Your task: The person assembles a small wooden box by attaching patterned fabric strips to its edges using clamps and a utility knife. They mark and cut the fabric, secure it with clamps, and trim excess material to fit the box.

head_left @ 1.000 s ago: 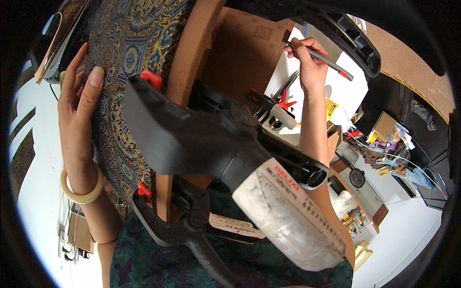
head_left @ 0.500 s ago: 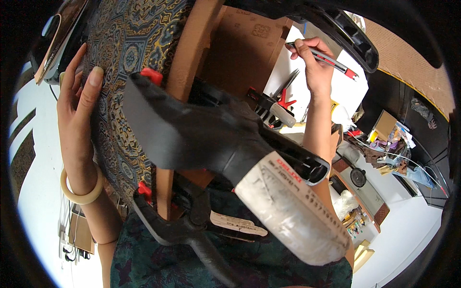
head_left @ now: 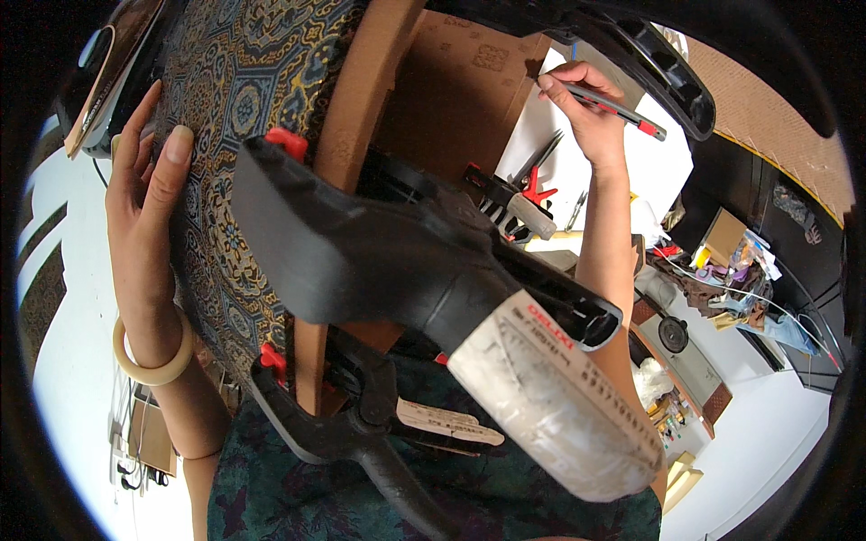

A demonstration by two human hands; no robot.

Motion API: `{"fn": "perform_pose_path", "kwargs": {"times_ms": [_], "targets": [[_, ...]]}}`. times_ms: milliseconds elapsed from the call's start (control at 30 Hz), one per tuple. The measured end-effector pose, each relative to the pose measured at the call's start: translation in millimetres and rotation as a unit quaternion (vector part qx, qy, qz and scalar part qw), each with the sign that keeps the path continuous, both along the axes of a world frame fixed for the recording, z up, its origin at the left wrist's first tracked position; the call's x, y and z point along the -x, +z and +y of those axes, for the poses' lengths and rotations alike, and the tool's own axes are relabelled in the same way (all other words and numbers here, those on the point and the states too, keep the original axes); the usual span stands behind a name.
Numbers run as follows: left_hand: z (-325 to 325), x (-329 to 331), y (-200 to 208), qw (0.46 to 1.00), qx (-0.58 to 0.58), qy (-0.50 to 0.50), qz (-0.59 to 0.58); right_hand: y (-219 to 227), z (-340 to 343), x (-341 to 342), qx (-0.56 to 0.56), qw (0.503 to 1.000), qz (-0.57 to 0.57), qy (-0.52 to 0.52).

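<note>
My left hand (head_left: 149,194) lies with its fingers stretched out along the outer edge of a panel covered in dark patterned fabric (head_left: 230,99). Two black spring clamps with red pads grip the panel's brown edge (head_left: 347,108): a large clamp (head_left: 361,243) in the foreground and another clamp (head_left: 343,424) below it. At the upper right, my right hand (head_left: 586,113) is closed around a slim, pen-shaped grey-and-red tool (head_left: 622,110), near a white sheet (head_left: 654,171). The tool's exact kind is unclear.
Beyond the brown edge is a brown cardboard surface (head_left: 442,90). More clamps (head_left: 514,198) with red parts lie by the white sheet. Another black clamp (head_left: 649,68) juts in at the top. Mixed bags and odds and ends (head_left: 740,279) are piled at the right.
My right hand has shifted slightly, and the tool's rear end has swung a little. A thin metal tool beside my right forearm now shows more. My left hand has stayed put.
</note>
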State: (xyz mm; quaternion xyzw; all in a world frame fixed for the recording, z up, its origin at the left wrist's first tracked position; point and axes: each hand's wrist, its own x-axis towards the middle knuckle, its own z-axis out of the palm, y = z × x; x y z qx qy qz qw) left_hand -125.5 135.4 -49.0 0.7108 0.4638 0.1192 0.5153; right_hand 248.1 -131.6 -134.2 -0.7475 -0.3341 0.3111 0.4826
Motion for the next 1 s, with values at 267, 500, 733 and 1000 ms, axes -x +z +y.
{"fn": "perform_pose_path", "kwargs": {"times_ms": [267, 500, 733, 1000], "targets": [[2.8, -0.4, -1.5, 1.000, 0.004, -0.006, -0.017, 0.4, -3.8, -3.5, 0.030, 1.000, -0.007, -0.002], [-0.7, -3.9, 1.7, 1.000, -0.017, -0.005, 0.001, 5.6, -1.3, 2.8, 0.035, 0.999, -0.017, -0.020], [0.6, -1.0, -1.2, 1.000, -0.009, -0.007, -0.013, 9.6, -0.4, 3.8, 0.063, 0.997, -0.046, -0.021], [1.8, -0.1, -2.9, 1.000, -0.022, -0.009, -0.003, 2.6, -4.2, 0.0, 0.038, 0.995, -0.083, -0.036]]}}
